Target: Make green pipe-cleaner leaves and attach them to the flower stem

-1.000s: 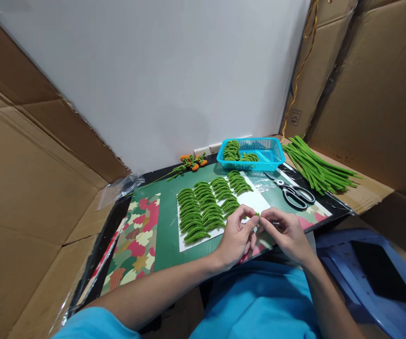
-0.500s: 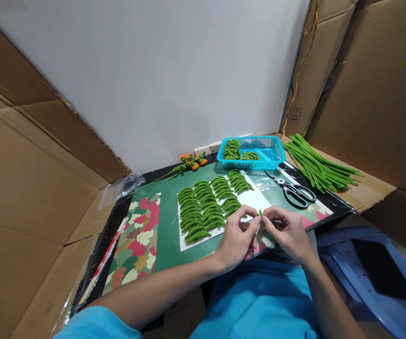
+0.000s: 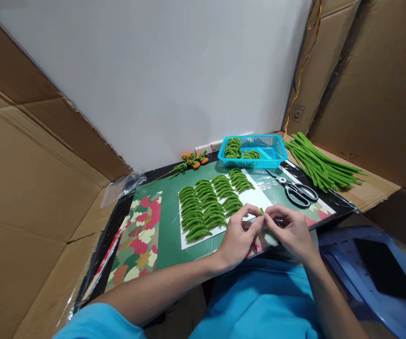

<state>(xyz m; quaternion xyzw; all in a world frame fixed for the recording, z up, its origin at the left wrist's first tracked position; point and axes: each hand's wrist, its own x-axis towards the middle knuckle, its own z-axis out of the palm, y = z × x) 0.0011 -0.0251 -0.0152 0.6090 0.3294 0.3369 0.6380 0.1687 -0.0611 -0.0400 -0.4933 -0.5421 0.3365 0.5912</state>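
Close to the table's near edge, my left hand (image 3: 240,234) and my right hand (image 3: 289,230) meet fingertip to fingertip. Both pinch a small green pipe cleaner piece (image 3: 262,211); only its tip shows above the fingers, and the rest is hidden. Just left of my hands, a white sheet (image 3: 255,197) carries rows of curved green pipe cleaner leaves (image 3: 192,214). Scissors with black and white handles (image 3: 296,192) lie beyond my right hand, blades pointing away to the left.
A blue plastic basket (image 3: 277,162) at the back holds more green leaves. Long green pipe cleaners (image 3: 325,165) lie in a bundle at the right. An orange and green pipe cleaner flower sprig (image 3: 192,161) rests at the back. A blue plastic stool (image 3: 347,263) stands at the right.
My fingers have shifted slightly around the green piece, and less of it shows between the fingertips. The whole view has moved a little; the things on the table stay put.
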